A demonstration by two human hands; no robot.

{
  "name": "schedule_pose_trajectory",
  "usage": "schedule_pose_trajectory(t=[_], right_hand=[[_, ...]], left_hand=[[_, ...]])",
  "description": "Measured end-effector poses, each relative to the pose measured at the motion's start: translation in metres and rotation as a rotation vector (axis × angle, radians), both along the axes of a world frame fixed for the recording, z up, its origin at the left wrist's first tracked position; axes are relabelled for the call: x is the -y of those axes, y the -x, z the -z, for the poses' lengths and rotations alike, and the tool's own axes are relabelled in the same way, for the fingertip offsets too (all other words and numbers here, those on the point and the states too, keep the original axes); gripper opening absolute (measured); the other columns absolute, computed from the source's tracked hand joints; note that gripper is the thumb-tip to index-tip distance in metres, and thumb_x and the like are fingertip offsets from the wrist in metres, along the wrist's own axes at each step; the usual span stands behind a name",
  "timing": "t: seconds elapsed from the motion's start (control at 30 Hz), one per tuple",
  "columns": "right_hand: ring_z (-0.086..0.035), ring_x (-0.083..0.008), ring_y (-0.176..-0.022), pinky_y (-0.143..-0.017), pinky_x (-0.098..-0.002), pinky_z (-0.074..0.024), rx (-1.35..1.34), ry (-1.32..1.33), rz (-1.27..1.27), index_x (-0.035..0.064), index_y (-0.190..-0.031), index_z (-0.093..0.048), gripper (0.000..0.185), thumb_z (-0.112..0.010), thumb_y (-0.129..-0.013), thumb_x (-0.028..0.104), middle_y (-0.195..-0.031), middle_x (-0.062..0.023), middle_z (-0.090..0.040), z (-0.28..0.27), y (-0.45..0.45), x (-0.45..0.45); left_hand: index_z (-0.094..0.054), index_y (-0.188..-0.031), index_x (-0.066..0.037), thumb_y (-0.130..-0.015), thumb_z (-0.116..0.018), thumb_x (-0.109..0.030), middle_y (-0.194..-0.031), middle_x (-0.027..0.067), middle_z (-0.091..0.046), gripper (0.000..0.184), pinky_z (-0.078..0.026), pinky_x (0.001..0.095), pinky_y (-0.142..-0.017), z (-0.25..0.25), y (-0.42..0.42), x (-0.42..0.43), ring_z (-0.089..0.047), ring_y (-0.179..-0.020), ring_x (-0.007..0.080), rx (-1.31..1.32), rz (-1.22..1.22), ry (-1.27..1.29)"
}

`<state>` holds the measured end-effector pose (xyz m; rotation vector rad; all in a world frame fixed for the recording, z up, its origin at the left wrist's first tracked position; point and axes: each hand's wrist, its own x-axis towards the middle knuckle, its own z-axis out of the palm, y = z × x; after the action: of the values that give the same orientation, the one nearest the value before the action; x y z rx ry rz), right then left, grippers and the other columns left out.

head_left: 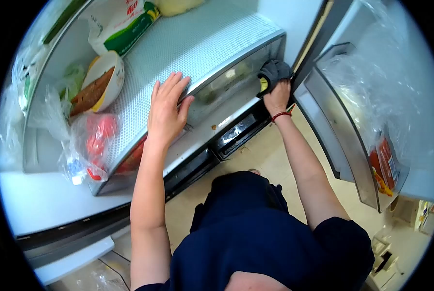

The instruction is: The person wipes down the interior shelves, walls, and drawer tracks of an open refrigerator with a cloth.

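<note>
My left hand [166, 107] rests on the front part of the ribbed refrigerator shelf [192, 51], its fingers stretched out and the thumb over the edge. Below that edge is a clear drawer front [226, 82]. At the drawer's right end, by the refrigerator's side wall, my right hand [278, 96] is closed on a dark grey cloth [275, 71] with a yellow-green patch. Part of its fingers is hidden by the cloth. A red bracelet [281, 115] circles the right wrist.
On the shelf's left stand a bowl [113, 87] with a long brown root, a plastic bag with red contents [99, 131] and a white-green package [125, 29]. The open door [333, 126] on the right carries a bin with plastic bags and red packets [384, 162].
</note>
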<state>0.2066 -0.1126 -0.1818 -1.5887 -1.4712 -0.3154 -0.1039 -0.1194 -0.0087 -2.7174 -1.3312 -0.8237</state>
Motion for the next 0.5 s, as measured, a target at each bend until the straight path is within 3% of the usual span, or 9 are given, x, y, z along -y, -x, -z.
schedule_pose_trajectory(t=[0.07, 0.1, 0.17, 0.23, 0.27, 0.3, 0.37, 0.43, 0.5], right_hand=[[-0.052, -0.0397, -0.115, -0.105, -0.0484, -0.0373, 0.007, 0.252, -0.045, 0.0075, -0.115, -0.064, 0.041, -0.071, -0.075, 0.015, -0.117, -0.0192, -0.062, 0.02, -0.005, 0.004], [-0.051, -0.0412, -0.116, -0.105, -0.0453, -0.0382, -0.155, 0.27, -0.183, 0.0053, -0.117, -0.063, 0.044, -0.071, -0.074, 0.015, -0.117, -0.0205, -0.061, 0.032, 0.005, 0.006], [-0.05, -0.0407, -0.121, -0.106, -0.0415, -0.0384, -0.152, 0.293, -0.306, 0.0042, -0.121, -0.061, 0.051, -0.071, -0.072, 0.012, -0.12, -0.0205, -0.061, 0.036, 0.043, 0.023], [-0.051, -0.0391, -0.122, -0.105, -0.0411, -0.039, -0.523, 0.509, -0.4, 0.0048, -0.124, -0.059, 0.057, -0.072, -0.069, 0.007, -0.124, -0.0204, -0.059, 0.048, 0.096, 0.048], [-0.052, -0.037, -0.123, -0.106, -0.0389, -0.0387, -0.463, 0.392, -0.473, 0.0021, -0.126, -0.057, 0.062, -0.071, -0.066, 0.003, -0.127, -0.0206, -0.057, 0.061, 0.125, 0.059], [-0.052, -0.0375, -0.121, -0.104, -0.0404, -0.0401, -0.561, 0.383, -0.47, 0.0014, -0.122, -0.059, 0.042, -0.063, -0.082, 0.016, -0.118, -0.0219, -0.062, 0.045, 0.16, 0.074], [-0.052, -0.0375, -0.122, -0.107, -0.0403, -0.0387, 0.052, 0.617, -0.776, -0.0001, -0.121, -0.059, 0.043, -0.06, -0.08, 0.012, -0.12, -0.0235, -0.061, 0.026, 0.206, 0.071], [-0.055, -0.0377, -0.118, -0.106, -0.043, -0.0408, 0.105, 0.407, -0.886, -0.0008, -0.12, -0.06, 0.044, -0.058, -0.078, 0.011, -0.122, -0.0234, -0.061, 0.047, 0.226, 0.082], [-0.063, -0.0379, -0.1, -0.095, -0.0485, -0.0468, 0.255, 0.578, -0.941, 0.0004, -0.104, -0.068, 0.033, -0.06, -0.075, 0.014, -0.11, -0.0189, -0.067, 0.072, 0.208, 0.069]], left_hand=[[-0.061, -0.129, -0.01, -0.087, -0.069, -0.014, -0.137, 0.0137, -0.057, 0.043, -0.028, 0.0503, -0.116, 0.001, 0.001, -0.001, -0.047, -0.134, 0.0311, 0.012, 0.0, 0.004], [-0.061, -0.129, -0.01, -0.087, -0.07, -0.013, -0.137, 0.0134, -0.058, 0.043, -0.029, 0.0502, -0.116, 0.002, 0.001, -0.002, -0.048, -0.134, 0.0311, 0.017, 0.001, 0.004], [-0.061, -0.128, -0.01, -0.086, -0.07, -0.013, -0.136, 0.0131, -0.058, 0.043, -0.029, 0.0501, -0.116, 0.0, 0.0, -0.001, -0.048, -0.134, 0.0307, 0.024, -0.004, 0.01], [-0.061, -0.128, -0.01, -0.086, -0.07, -0.012, -0.136, 0.0128, -0.058, 0.044, -0.029, 0.05, -0.116, 0.002, 0.001, -0.001, -0.048, -0.134, 0.0305, 0.024, -0.009, 0.007], [-0.061, -0.128, -0.01, -0.086, -0.07, -0.012, -0.136, 0.0127, -0.058, 0.044, -0.029, 0.05, -0.116, 0.003, 0.001, -0.001, -0.049, -0.133, 0.0304, 0.019, -0.008, 0.005], [-0.061, -0.129, -0.01, -0.085, -0.07, -0.012, -0.136, 0.0125, -0.058, 0.044, -0.029, 0.0499, -0.116, 0.004, 0.0, -0.003, -0.049, -0.133, 0.0303, 0.018, -0.009, -0.009], [-0.062, -0.126, -0.009, -0.085, -0.069, -0.013, -0.135, 0.014, -0.059, 0.042, -0.03, 0.0499, -0.115, 0.003, -0.001, -0.001, -0.049, -0.132, 0.0297, 0.003, -0.008, -0.037], [-0.062, -0.126, -0.01, -0.085, -0.07, -0.013, -0.135, 0.0134, -0.058, 0.042, -0.03, 0.0499, -0.115, 0.003, 0.0, -0.001, -0.049, -0.133, 0.0295, 0.004, -0.002, -0.041], [-0.062, -0.127, -0.012, -0.085, -0.07, -0.013, -0.136, 0.0112, -0.059, 0.044, -0.029, 0.0505, -0.115, 0.003, 0.001, 0.0, -0.049, -0.133, 0.0283, -0.004, 0.012, -0.067]])
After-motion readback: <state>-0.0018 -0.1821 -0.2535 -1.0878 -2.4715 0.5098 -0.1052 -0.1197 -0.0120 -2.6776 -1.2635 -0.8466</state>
